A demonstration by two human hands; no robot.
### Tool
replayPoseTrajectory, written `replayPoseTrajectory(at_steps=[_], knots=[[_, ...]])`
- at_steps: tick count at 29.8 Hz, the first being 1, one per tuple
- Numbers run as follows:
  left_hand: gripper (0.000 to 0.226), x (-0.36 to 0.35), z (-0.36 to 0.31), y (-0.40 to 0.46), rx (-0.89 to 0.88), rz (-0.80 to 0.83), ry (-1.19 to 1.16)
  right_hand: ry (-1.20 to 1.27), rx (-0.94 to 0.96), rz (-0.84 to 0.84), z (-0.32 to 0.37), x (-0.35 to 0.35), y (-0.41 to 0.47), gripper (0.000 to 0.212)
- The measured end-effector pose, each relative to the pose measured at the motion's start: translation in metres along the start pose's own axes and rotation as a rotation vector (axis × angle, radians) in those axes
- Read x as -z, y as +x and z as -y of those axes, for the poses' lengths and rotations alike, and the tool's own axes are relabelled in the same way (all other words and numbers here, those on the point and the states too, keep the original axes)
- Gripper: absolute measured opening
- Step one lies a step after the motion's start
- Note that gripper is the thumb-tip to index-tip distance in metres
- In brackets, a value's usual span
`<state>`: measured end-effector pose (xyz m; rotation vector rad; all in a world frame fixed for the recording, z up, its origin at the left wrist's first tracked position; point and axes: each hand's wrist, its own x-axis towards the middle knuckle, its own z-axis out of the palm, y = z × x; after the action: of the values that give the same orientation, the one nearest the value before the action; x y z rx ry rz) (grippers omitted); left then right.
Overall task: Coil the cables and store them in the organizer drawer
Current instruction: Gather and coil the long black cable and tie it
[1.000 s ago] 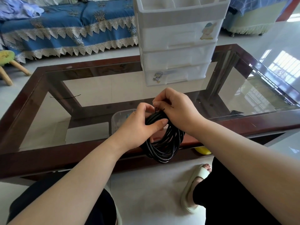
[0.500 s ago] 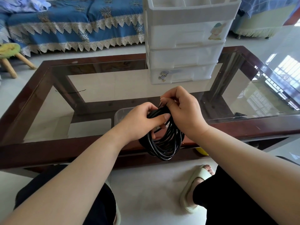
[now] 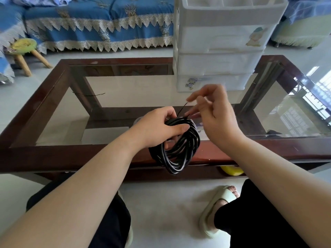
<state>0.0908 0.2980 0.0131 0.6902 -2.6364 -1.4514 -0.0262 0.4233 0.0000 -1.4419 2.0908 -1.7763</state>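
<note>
A black cable coil (image 3: 179, 154) hangs in front of the table's near edge. My left hand (image 3: 159, 127) grips its top, thumb across the strands. A thin black tie (image 3: 181, 110) sticks up from the top of the coil. My right hand (image 3: 216, 115) hovers just right of it with fingers spread and slightly blurred, its fingertips close to the tie; I see nothing gripped in it. The white plastic organizer (image 3: 220, 42) stands at the far side of the table with three drawers, all shut, and an open compartment tray on top.
The glass-topped table has a dark wooden frame (image 3: 71, 158). A second thin black tie (image 3: 87, 94) lies on the glass at the left. A clear container (image 3: 138, 120) shows under the glass. A small stool (image 3: 23, 46) stands at the far left before a blue sofa (image 3: 100, 24).
My right hand has let go of the coil's top and lifted up and to the right with fingers opening. The tie now stands free. The left hand keeps its hold.
</note>
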Motion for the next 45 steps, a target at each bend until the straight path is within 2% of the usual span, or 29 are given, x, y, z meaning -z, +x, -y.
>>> replayPoseTrajectory(at_steps=[3,6,8,10,13,17,22,26,30,33,37,40,45], knots=[[0.031,0.017,0.004,0.000,0.037,-0.014,0.228,-0.312,0.244,0.081,0.007,0.012,0.005,0.041],[0.031,0.028,0.005,0.000,0.080,0.037,0.304,-0.634,0.333,0.316,0.017,0.014,0.005,0.064],[0.028,0.030,0.003,0.000,0.086,0.084,0.357,-0.887,0.412,0.448,0.014,0.009,0.002,0.066],[0.027,0.031,0.003,-0.001,0.085,0.136,0.398,-1.030,0.476,0.521,0.010,0.000,0.003,0.062],[0.029,0.031,0.003,0.000,0.079,0.252,0.321,-0.997,0.573,0.566,0.008,-0.006,0.012,0.042],[0.026,0.036,0.004,-0.002,0.063,0.352,0.092,-0.913,0.651,0.658,0.015,-0.003,0.024,0.044],[0.012,0.038,0.002,-0.007,-0.035,0.519,-0.140,-0.754,0.788,0.717,0.020,0.007,0.029,0.017],[0.013,0.037,0.000,-0.012,-0.117,0.670,-0.271,-0.614,0.803,0.766,0.032,0.014,0.029,0.015],[0.015,0.033,0.001,-0.015,-0.162,0.795,-0.304,-0.568,0.854,0.889,0.043,0.017,0.026,0.017],[0.014,0.033,0.002,-0.016,-0.150,0.836,-0.303,-0.642,0.972,0.906,0.048,0.018,0.025,0.010],[0.017,0.035,0.000,-0.019,-0.125,0.851,-0.298,-0.693,1.094,0.901,0.055,0.017,0.029,0.012],[0.018,0.036,0.001,-0.020,-0.117,0.852,-0.256,-0.736,1.092,0.940,0.059,0.017,0.027,0.007],[0.010,0.037,0.002,-0.020,-0.091,0.831,-0.217,-0.840,0.999,1.025,0.064,0.016,0.026,0.025]])
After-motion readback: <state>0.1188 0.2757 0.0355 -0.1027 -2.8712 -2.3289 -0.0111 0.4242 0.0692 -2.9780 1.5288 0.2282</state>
